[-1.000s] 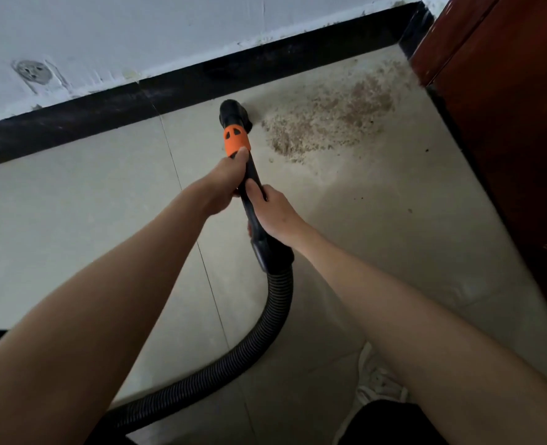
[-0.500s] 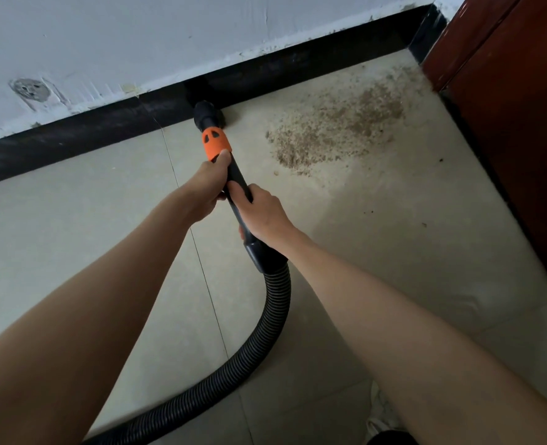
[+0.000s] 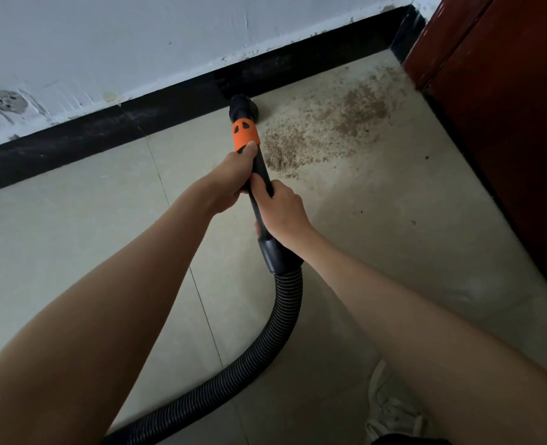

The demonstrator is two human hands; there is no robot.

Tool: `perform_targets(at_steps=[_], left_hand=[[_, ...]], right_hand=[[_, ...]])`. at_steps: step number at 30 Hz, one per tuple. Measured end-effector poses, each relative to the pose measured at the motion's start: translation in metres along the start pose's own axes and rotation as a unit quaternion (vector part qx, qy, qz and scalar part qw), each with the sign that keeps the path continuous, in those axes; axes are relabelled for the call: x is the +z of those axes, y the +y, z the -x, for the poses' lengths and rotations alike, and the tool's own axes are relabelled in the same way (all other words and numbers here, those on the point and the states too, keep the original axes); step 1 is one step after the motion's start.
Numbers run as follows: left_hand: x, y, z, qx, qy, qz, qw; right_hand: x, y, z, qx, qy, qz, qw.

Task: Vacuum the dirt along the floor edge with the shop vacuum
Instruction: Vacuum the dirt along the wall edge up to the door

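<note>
A black vacuum wand (image 3: pixel 260 175) with an orange collar (image 3: pixel 244 133) points at the floor edge. Its black nozzle (image 3: pixel 241 107) sits against the black baseboard (image 3: pixel 169 114), just left of a patch of brown dirt (image 3: pixel 329 130) spread over the beige tile. My left hand (image 3: pixel 230 178) grips the wand just below the orange collar. My right hand (image 3: pixel 281 213) grips it lower down, above the cuff where the ribbed black hose (image 3: pixel 265 348) joins. The hose curves down to the lower left.
A dark red wooden door or cabinet (image 3: pixel 506 107) stands along the right and meets the baseboard in the far corner. A white wall (image 3: pixel 137 43) rises above the baseboard. A white shoe (image 3: pixel 390 409) shows at the bottom right.
The nozzle has swung right along the baseboard, back toward the left edge of the dirt patch. Both hands keep their grip on the wand.
</note>
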State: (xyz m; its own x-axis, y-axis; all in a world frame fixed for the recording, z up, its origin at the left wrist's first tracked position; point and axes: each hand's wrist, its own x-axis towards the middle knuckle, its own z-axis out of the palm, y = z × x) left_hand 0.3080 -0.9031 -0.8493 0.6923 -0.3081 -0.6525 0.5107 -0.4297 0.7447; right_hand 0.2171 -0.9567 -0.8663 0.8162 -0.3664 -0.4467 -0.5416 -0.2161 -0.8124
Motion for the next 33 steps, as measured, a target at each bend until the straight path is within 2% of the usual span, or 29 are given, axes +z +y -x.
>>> perform_targets(at_steps=[12,22,33], left_hand=[[0.015,-0.036,0.045,-0.003,-0.054,0.015,0.998],[0.036,-0.068,0.081,-0.006,-0.068,0.002,0.998],[0.045,-0.074,0.091,-0.004,-0.064,0.0,0.998]], right_hand=[[-0.01,0.018,0.063,0.034,-0.006,0.044,0.998],[-0.019,0.043,0.111,0.064,-0.001,0.049,0.997],[-0.023,0.048,0.125,0.054,0.008,0.036,0.998]])
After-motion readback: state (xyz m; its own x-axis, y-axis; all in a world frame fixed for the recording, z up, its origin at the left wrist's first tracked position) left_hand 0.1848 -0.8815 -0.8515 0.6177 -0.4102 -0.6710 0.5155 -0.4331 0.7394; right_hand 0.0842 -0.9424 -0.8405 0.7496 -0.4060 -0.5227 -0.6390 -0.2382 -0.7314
